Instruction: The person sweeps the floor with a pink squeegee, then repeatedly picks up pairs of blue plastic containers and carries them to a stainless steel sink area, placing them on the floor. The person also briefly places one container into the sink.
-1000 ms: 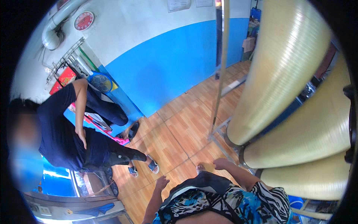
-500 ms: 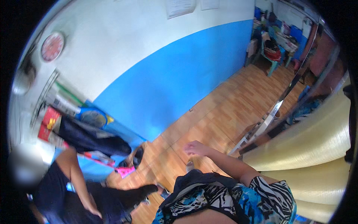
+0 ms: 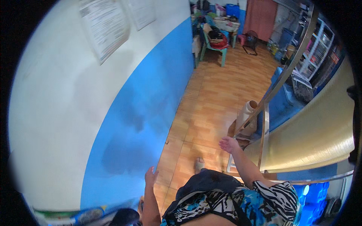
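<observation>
My left hand (image 3: 151, 176) hangs near the blue lower wall (image 3: 128, 150), its fingers apart and holding nothing. Over the wooden-patterned floor, my right hand (image 3: 229, 144) is held out with loosely spread fingers and nothing in it. It is nearest to a metal frame (image 3: 266, 124) and a tall cream-coloured container (image 3: 247, 115) with an open top. One of my feet (image 3: 199, 164) shows on the floor below, in front of my patterned clothing (image 3: 226, 199).
Rolls of yellowish sheet (image 3: 313, 135) lie along the right side, beside a blue box-like thing (image 3: 283, 100). Ahead, a green chair (image 3: 215, 41) holds piled items near a cluttered table (image 3: 230, 25). A black fan (image 3: 250, 39) stands farther back. Papers (image 3: 105, 26) hang on the wall.
My view has swung to the right, toward the far room. The seated person at left has gone out of view. My left hand has come into view; my right arm reaches farther forward.
</observation>
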Demonstrator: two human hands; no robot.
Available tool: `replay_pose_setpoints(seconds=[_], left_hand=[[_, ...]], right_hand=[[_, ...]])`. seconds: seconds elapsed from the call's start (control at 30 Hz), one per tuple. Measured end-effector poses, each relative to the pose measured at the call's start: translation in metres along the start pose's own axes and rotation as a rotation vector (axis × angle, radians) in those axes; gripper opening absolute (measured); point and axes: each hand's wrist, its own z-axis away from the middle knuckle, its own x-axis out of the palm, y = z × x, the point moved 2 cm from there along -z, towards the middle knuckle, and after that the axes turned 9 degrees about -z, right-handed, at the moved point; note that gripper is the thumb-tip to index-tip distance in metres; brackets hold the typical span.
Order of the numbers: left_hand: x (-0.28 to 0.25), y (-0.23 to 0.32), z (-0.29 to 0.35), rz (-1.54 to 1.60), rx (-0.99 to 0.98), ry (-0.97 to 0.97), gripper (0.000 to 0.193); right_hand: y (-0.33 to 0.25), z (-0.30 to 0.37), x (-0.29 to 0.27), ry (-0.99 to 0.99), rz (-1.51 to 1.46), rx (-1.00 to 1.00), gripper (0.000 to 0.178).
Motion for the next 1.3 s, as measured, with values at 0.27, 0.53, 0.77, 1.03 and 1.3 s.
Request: replay_pose_setpoints(seconds=[0.27,0.53,0.77,1.03,1.3], left_hand=[[-0.014,0.2,-0.142,-0.366,0.393,-0.581,0.056],[-0.073,0.214,-0.31,-0.525,0.317,-0.403,0.059],[-0.062,0.284,-0.486,-0.598,0.438,-0.476,0.057],[-0.008,0.537,-0.658,-0.635,0.899,-0.595,0.056],[0.092,0.762,-0.721,-0.391,1.311,-0.777,0.054]], right_hand=[[-0.023,-0.118,0.029,0.09,-0.088,0.068,0.02],[-0.088,-0.185,0.17,-0.256,0.068,0.225,0.024],[-0.235,-0.27,0.189,-0.142,-0.185,0.01,0.02],[-0.396,-0.259,0.148,0.164,-0.394,-0.279,0.019],[-0.438,-0.271,0.06,0.438,-0.64,-0.295,0.02]])
